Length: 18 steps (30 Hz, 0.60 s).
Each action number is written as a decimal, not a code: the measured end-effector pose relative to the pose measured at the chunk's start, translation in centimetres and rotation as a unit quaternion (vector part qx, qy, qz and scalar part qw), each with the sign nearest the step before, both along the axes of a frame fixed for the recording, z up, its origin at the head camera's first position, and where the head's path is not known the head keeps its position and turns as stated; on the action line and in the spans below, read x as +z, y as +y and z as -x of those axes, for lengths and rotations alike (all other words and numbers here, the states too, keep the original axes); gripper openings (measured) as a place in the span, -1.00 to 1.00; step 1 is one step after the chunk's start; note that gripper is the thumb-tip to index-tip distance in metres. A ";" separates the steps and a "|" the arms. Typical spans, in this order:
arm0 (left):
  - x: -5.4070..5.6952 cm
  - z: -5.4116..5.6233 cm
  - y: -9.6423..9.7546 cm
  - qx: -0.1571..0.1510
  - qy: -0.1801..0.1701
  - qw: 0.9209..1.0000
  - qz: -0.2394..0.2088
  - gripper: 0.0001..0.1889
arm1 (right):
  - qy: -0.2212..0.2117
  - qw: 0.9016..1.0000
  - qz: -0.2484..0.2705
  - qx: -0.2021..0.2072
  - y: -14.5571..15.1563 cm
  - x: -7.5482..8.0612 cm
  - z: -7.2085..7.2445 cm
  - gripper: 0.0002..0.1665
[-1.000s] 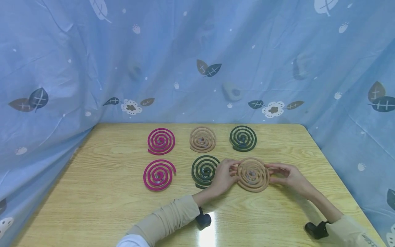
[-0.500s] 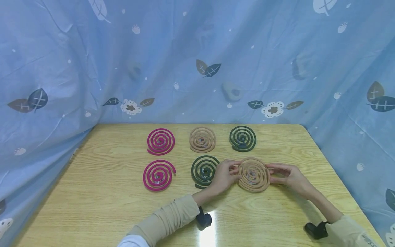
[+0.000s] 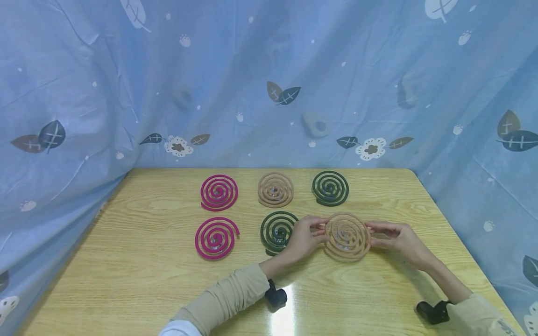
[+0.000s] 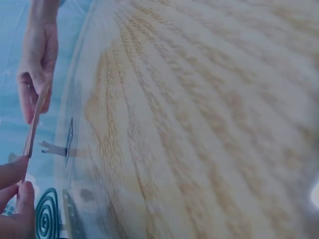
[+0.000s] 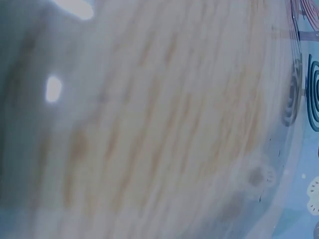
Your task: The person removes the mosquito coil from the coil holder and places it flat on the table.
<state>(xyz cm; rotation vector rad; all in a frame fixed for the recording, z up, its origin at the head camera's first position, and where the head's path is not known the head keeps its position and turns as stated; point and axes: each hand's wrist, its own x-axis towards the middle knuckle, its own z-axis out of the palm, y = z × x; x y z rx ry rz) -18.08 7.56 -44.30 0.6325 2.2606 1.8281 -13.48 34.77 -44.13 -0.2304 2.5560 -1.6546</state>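
Observation:
In the head view, a tan mosquito coil (image 3: 348,235) is held flat between both hands at the right of the front row. My left hand (image 3: 303,238) pinches its left edge, my right hand (image 3: 397,240) its right edge. The left wrist view shows the coil (image 4: 36,119) edge-on, raised off the table, with left-hand fingertips (image 4: 22,199) on its near edge and the right hand (image 4: 39,69) on its far edge. Its rings look doubled or blurred from above. Beside the left hand stands a dark green coil (image 3: 279,231), partly covered by that hand.
Farther left in the front row is a magenta coil (image 3: 215,239). Behind stand another magenta coil (image 3: 219,192), a tan coil (image 3: 276,190) and a dark green coil (image 3: 330,188). Small supports show under their centres. A patterned blue curtain (image 3: 235,84) hangs behind the wooden table (image 3: 138,261).
The held tan coil has shifted slightly right and appears a little higher. Both hands keep their grip on its edges. The other coils stay where they were.

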 end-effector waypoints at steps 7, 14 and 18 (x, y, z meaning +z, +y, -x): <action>0.1 -0.1 -0.2 0.002 0.041 0.999 0.015 -0.56 | 0.008 1.000 0.016 0.009 0.2 0.1 -0.1 -0.48; 0.1 -0.1 -0.3 0.002 0.038 0.999 0.009 -0.56 | 0.015 0.999 0.043 0.029 0.6 0.0 -0.1 -0.48; 0.1 -0.2 -0.3 0.005 0.035 0.999 0.007 -0.56 | 0.009 0.998 0.059 0.037 0.7 0.1 -0.1 -0.48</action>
